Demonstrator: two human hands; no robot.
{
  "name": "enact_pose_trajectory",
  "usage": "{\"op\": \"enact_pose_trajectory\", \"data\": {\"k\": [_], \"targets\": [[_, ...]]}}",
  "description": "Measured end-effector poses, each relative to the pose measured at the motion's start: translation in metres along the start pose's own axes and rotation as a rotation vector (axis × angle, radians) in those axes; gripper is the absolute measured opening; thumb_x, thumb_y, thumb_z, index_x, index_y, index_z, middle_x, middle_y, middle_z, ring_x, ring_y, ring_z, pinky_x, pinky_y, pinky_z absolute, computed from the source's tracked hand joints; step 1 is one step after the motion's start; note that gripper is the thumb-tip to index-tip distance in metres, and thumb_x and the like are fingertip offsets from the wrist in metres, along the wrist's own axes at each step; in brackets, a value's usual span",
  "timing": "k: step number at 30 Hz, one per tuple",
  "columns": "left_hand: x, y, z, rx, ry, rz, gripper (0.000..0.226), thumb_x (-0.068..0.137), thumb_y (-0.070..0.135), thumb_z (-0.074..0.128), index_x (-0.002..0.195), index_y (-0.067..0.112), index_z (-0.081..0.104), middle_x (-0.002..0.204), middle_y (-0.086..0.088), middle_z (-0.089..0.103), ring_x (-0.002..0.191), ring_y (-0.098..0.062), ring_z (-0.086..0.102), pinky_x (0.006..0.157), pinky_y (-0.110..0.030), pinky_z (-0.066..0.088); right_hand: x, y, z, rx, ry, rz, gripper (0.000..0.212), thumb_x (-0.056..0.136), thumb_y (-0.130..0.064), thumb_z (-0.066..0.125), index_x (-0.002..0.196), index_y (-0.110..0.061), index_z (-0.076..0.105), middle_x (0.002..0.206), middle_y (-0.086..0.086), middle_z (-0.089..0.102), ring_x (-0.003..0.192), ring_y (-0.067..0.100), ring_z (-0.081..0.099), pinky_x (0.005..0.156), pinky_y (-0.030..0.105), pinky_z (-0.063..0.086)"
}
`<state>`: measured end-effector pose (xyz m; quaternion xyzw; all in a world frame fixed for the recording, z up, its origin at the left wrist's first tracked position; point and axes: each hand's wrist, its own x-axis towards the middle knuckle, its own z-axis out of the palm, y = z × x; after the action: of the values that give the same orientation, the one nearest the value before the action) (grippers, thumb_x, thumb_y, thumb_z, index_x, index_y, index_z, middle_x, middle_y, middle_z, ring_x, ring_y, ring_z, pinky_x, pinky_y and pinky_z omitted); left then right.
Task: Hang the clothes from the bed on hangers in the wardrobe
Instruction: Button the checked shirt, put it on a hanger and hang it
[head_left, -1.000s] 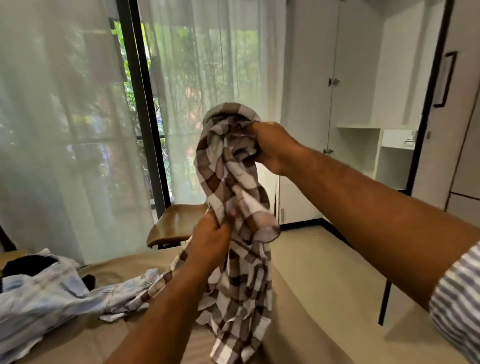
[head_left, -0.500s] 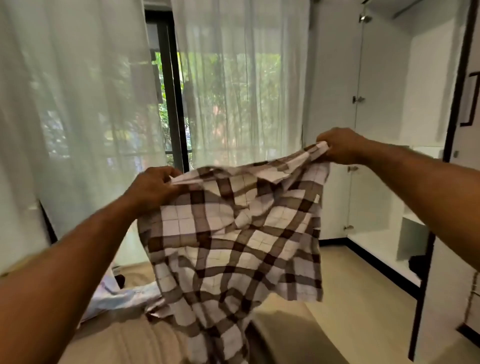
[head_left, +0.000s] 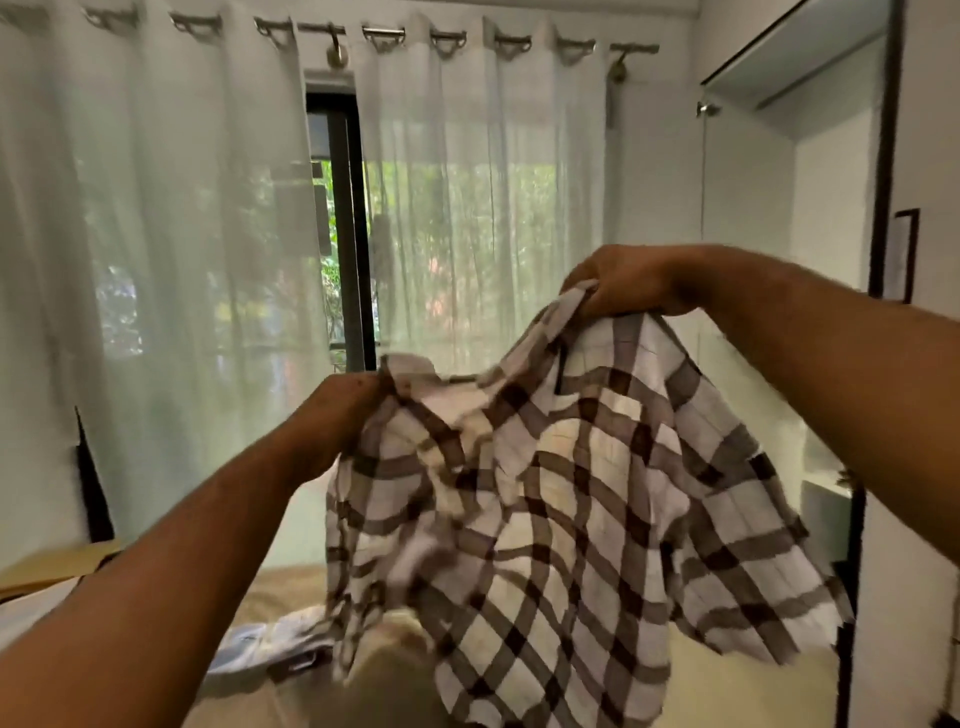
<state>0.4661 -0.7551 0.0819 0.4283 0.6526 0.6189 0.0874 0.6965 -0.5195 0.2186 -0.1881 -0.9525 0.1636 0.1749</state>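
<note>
Checked shirt (head_left: 545, 493) held in the air above the bed (head_left: 283, 592), beside the open wardrobe (head_left: 826, 218). Left hand (head_left: 343, 415) and right hand (head_left: 623, 283) each grip its top edge, apparently to shake it open for a hanger. Half a second ago it hung flatter; the right hand now stands higher.

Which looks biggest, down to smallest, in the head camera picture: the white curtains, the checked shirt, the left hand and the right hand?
1. white curtains, biggest, though farthest away
2. checked shirt
3. left hand and right hand: they look about alike, so I won't rank them. Both grip the shirt's top edge.
</note>
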Motion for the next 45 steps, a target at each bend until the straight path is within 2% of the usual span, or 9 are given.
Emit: {"op": "enact_pose_trajectory", "data": {"k": [5, 14, 19, 22, 24, 33, 38, 41, 45], "targets": [[-0.006, -0.019, -0.032, -0.202, -0.213, -0.223, 0.067, 0.081, 0.062, 0.062, 0.122, 0.009, 0.069, 0.118, -0.020, 0.071, 0.110, -0.039, 0.068, 0.099, -0.052, 0.051, -0.012, 0.012, -0.006, 0.269, -0.321, 0.057, 0.056, 0.078, -0.049, 0.073, 0.107, -0.002, 0.070, 0.106, 0.019, 0.075, 0.096, 0.035, 0.074, 0.085, 0.047, 0.061], [-0.015, -0.063, 0.014, 0.511, 0.417, 0.113, 0.033, 0.091, 0.049, 0.067, 0.102, 0.018, 0.063, 0.093, -0.001, 0.067, 0.088, -0.021, 0.063, 0.075, -0.031, 0.044, 0.014, 0.001, 0.036, 0.616, -0.148, 0.144, 0.047, 0.095, -0.043, 0.063, 0.117, -0.003, 0.067, 0.105, 0.017, 0.076, 0.092, 0.031, 0.075, 0.078, 0.041, 0.063], [-0.066, -0.060, 0.096, 0.192, -0.210, -0.059, 0.086, 0.067, 0.090, 0.051, 0.130, 0.031, 0.050, 0.109, 0.007, 0.064, 0.095, -0.012, 0.066, 0.075, -0.030, 0.056, 0.031, -0.009, 0.049, 0.941, -0.027, 0.240, 0.037, 0.105, -0.036, 0.051, 0.082, -0.010, 0.062, 0.065, 0.005, 0.065, 0.067, 0.021, 0.062, 0.066, 0.034, 0.063], [-0.071, -0.087, 0.121, 0.359, -0.310, -0.050, 0.058, 0.077, 0.066, 0.073, 0.123, 0.034, 0.056, 0.104, 0.017, 0.063, 0.099, -0.006, 0.064, 0.079, -0.025, 0.055, 0.032, -0.011, 0.046, 1.030, 0.092, 0.248, 0.039, 0.107, -0.030, 0.048, 0.074, -0.010, 0.057, 0.063, 0.004, 0.061, 0.056, 0.018, 0.062, 0.062, 0.031, 0.060], [-0.062, -0.101, 0.118, 0.456, -0.202, 0.024, 0.004, 0.095, 0.033, 0.066, 0.095, 0.029, 0.068, 0.085, 0.011, 0.067, 0.081, -0.001, 0.066, 0.077, -0.024, 0.057, 0.032, -0.008, 0.040, 1.039, 0.176, 0.252, 0.036, 0.106, -0.028, 0.048, 0.076, -0.010, 0.058, 0.065, 0.004, 0.062, 0.056, 0.016, 0.062, 0.070, 0.031, 0.059], [-0.023, -0.042, 0.025, 0.742, 0.838, 0.225, 0.025, 0.098, 0.040, 0.054, 0.118, 0.024, 0.057, 0.117, -0.011, 0.058, 0.111, -0.036, 0.053, 0.086, -0.049, 0.044, 0.013, -0.017, 0.025, 1.183, 0.278, 0.107, 0.026, 0.103, -0.022, 0.047, 0.097, -0.002, 0.063, 0.089, 0.014, 0.070, 0.081, 0.028, 0.070, 0.088, 0.045, 0.061], [-0.091, 0.005, 0.138, 0.210, -0.006, 0.038, 0.074, 0.073, 0.085, 0.049, 0.126, 0.033, 0.043, 0.122, 0.019, 0.054, 0.107, -0.003, 0.058, 0.079, -0.022, 0.052, 0.024, -0.058, 0.046, 1.292, 0.303, 0.041, 0.021, 0.101, -0.020, 0.049, 0.104, -0.003, 0.062, 0.105, 0.020, 0.065, 0.100, 0.035, 0.063, 0.102, 0.054, 0.052], [-0.093, -0.029, 0.172, 0.371, -0.009, -0.007, 0.041, 0.090, 0.054, 0.065, 0.120, 0.029, 0.051, 0.111, 0.022, 0.052, 0.110, -0.004, 0.056, 0.097, -0.033, 0.052, 0.027, -0.075, 0.047, 1.252, 0.360, 0.002, 0.016, 0.100, -0.020, 0.053, 0.099, -0.007, 0.063, 0.108, 0.019, 0.064, 0.101, 0.034, 0.064, 0.102, 0.054, 0.052], [-0.063, -0.045, 0.089, 0.340, 0.391, -0.027, 0.017, 0.092, 0.002, 0.056, 0.093, 0.013, 0.069, 0.085, -0.001, 0.064, 0.089, -0.028, 0.065, 0.070, -0.029, 0.045, 0.017, -0.064, 0.020, 0.689, 0.593, 0.056, 0.027, 0.101, -0.028, 0.053, 0.118, -0.011, 0.065, 0.110, 0.009, 0.061, 0.104, 0.026, 0.062, 0.096, 0.041, 0.053]]}}
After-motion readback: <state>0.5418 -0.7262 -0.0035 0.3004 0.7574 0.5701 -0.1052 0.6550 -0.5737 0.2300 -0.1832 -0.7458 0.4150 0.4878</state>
